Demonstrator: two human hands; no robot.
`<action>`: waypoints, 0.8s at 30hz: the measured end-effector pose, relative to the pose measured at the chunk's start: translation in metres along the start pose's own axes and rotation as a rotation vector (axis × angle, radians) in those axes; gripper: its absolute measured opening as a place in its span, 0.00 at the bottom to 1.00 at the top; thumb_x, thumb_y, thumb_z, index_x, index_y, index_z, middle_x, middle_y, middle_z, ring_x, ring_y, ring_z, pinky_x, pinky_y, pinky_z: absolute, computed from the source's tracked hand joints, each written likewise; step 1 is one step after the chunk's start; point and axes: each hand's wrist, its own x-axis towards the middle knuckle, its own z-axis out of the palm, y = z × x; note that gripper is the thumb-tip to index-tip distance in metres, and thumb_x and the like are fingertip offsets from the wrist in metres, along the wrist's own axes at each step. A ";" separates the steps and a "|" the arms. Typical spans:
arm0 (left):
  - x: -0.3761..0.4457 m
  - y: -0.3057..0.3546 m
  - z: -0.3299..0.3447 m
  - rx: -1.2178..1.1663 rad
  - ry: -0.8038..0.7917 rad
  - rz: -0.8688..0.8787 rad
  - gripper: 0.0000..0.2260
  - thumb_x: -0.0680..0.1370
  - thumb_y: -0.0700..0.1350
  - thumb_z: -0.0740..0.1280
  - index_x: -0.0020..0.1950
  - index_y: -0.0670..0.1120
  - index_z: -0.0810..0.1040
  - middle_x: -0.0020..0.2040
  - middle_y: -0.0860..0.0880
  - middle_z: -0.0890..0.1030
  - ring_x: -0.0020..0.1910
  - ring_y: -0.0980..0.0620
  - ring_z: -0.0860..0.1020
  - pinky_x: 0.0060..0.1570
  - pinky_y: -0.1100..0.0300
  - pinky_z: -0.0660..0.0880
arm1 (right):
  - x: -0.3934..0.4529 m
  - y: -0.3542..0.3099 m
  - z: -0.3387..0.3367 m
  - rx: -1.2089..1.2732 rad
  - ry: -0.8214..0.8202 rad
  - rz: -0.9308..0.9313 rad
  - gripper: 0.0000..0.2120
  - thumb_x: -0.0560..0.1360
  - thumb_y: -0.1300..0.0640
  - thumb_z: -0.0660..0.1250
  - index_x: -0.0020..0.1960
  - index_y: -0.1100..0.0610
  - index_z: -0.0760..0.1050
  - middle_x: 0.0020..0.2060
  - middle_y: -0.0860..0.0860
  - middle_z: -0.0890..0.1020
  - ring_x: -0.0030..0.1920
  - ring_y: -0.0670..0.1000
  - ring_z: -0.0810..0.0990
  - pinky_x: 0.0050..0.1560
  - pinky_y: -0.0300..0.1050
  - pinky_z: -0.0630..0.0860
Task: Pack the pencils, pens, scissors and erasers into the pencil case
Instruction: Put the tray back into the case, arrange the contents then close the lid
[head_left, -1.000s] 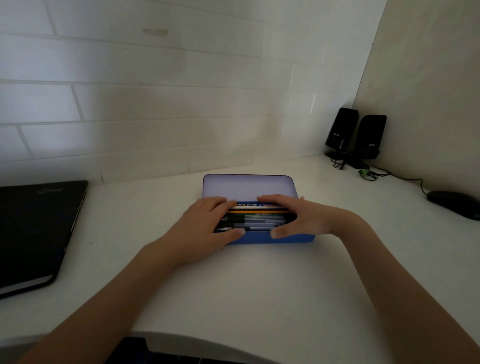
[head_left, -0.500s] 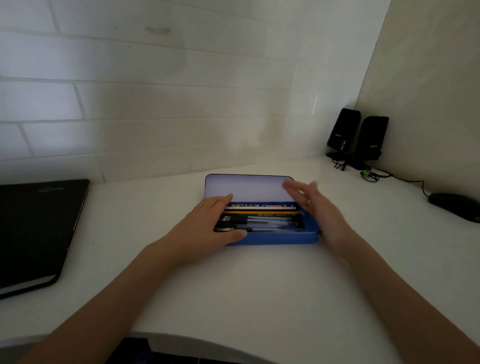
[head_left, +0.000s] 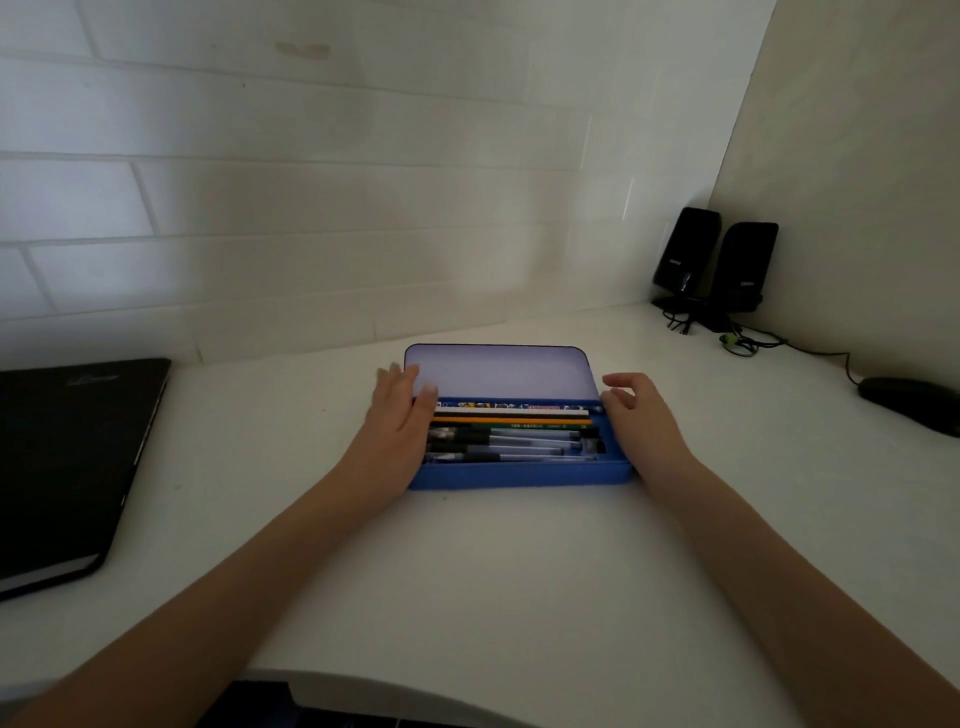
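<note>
A blue pencil case (head_left: 519, 475) lies open in the middle of the white desk, its pale lid (head_left: 498, 371) standing up at the back. Inside lie several pencils (head_left: 511, 415) along the back and several pens (head_left: 519, 441) in front of them. My left hand (head_left: 397, 431) rests flat over the case's left end, fingers reaching the lid's left edge. At the case's right end is my right hand (head_left: 636, 415), fingers apart and slightly curled beside the lid's right edge. Neither hand holds anything. Scissors and erasers are not visible.
A closed black laptop (head_left: 67, 462) lies at the left. Two black speakers (head_left: 717, 265) with cables stand in the back right corner, and a black mouse (head_left: 909, 402) sits at the far right. The tiled wall runs close behind the case.
Both hands left the case's contents. The right hand went to the right end, and the left hand slid from over the pens to the left end and lid edge.
</note>
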 end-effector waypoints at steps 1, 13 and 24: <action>0.004 -0.002 0.000 -0.008 0.008 -0.015 0.25 0.81 0.54 0.48 0.77 0.46 0.53 0.78 0.48 0.52 0.77 0.53 0.45 0.73 0.60 0.42 | 0.001 -0.001 0.000 -0.030 -0.019 0.006 0.16 0.81 0.58 0.55 0.67 0.56 0.66 0.65 0.57 0.73 0.54 0.53 0.76 0.46 0.41 0.75; 0.038 0.001 -0.011 -0.803 0.096 -0.297 0.08 0.79 0.39 0.60 0.45 0.41 0.78 0.38 0.47 0.80 0.35 0.53 0.77 0.36 0.62 0.76 | 0.007 -0.006 -0.001 0.362 -0.080 0.179 0.22 0.77 0.66 0.60 0.70 0.57 0.65 0.61 0.54 0.78 0.55 0.57 0.80 0.52 0.53 0.79; 0.025 0.013 -0.018 -0.943 -0.045 -0.286 0.21 0.78 0.50 0.54 0.30 0.40 0.73 0.45 0.41 0.81 0.47 0.45 0.78 0.50 0.54 0.73 | -0.008 -0.009 -0.029 0.505 -0.391 0.038 0.30 0.60 0.78 0.50 0.51 0.57 0.78 0.56 0.54 0.80 0.57 0.54 0.78 0.55 0.50 0.80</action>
